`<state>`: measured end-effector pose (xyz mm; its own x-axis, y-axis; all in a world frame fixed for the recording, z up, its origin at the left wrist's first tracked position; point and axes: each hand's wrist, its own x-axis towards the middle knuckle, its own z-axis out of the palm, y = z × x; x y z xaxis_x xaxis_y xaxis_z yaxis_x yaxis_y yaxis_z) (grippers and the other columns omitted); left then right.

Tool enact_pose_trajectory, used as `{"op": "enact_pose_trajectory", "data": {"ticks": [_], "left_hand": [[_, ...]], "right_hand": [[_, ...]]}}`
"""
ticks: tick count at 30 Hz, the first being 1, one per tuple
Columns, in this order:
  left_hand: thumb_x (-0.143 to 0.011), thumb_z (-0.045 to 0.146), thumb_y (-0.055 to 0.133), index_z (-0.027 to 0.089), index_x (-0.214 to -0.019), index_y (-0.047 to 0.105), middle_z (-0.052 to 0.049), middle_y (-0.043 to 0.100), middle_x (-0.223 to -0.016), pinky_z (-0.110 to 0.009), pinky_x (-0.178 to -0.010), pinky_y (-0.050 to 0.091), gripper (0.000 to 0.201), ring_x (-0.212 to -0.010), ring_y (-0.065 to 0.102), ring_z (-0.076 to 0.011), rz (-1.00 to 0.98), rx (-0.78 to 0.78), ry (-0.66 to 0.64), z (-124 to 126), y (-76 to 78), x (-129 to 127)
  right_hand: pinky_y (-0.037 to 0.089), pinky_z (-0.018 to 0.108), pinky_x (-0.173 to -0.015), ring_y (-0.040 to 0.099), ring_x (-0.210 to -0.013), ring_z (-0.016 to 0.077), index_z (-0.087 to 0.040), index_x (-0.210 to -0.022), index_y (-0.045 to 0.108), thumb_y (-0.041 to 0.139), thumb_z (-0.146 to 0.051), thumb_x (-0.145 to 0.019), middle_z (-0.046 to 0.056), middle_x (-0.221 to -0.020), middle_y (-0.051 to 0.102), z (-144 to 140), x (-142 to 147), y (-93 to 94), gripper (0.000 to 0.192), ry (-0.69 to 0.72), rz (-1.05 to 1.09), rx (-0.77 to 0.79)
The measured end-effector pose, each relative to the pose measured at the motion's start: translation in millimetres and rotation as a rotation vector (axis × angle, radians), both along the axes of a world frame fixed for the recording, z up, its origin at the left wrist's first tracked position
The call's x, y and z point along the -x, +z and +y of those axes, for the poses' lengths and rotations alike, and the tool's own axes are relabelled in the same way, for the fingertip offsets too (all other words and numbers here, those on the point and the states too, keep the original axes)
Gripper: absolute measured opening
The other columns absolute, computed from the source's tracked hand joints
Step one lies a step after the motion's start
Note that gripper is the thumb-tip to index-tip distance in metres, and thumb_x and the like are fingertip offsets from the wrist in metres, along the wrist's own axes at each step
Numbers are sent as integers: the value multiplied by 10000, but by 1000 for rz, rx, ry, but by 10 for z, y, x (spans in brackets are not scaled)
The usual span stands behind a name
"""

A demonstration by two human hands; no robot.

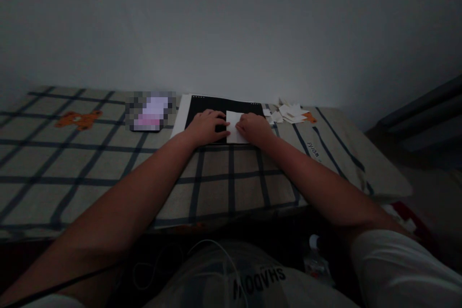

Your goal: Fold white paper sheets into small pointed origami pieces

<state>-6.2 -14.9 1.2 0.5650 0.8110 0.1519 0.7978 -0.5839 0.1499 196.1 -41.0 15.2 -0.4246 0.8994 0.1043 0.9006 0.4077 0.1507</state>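
A small piece of white paper [233, 127] lies on a black sheet [205, 105] on the table. My left hand [207, 126] rests on the black sheet with its fingers apart, the fingertips at the paper's left edge. Over the right part of the paper is my right hand [255, 128], fingers curled and pressed together on it. The exact grip of those fingertips is hard to see in the dim light. Under the black sheet, a larger white sheet [179, 118] shows along the left side.
A checked cloth [216, 187] covers the table, which stands against a pale wall [231, 33]. A phone [150, 113], partly blurred out, lies left of the sheets. Right of them is a loose pile of white paper pieces [288, 112]. A clear bottle [317, 262] is below the table edge.
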Motion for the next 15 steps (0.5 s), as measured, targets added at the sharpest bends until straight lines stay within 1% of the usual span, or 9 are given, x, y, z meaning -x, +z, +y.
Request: {"op": "enact_pose_trajectory", "data": {"ticks": [5,10,15], "left_hand": [[-926,577,552,330,-1232,714,-5,553,-1470,-466,-1035,394,425,-1299,472,-298,8,-14,-10,9,-12,1],[-924,584,545,326,-1234,711,-10,550,-1476,-473,-1043,389,436,-1324,457,-303,12,-7,-2,30,-22,1],[-925,581,545,334,-1227,713,2,564,-1458,-464,-1038,391,425,-1326,456,-295,-2,-10,-6,35,-29,6]], "right_hand": [[413,337,-739,618,-990,254,-156,-1006,768,382,-285,-1027,128,-1093,716,-160,-26,-24,407,41,-2,4],[401,342,-734,617,-969,239,-166,-994,779,405,-275,-1024,103,-1067,723,-331,-48,-28,391,83,10,5],[394,346,-738,612,-950,230,-173,-961,781,409,-281,-1027,102,-1050,728,-464,-63,-46,393,123,22,4]]}}
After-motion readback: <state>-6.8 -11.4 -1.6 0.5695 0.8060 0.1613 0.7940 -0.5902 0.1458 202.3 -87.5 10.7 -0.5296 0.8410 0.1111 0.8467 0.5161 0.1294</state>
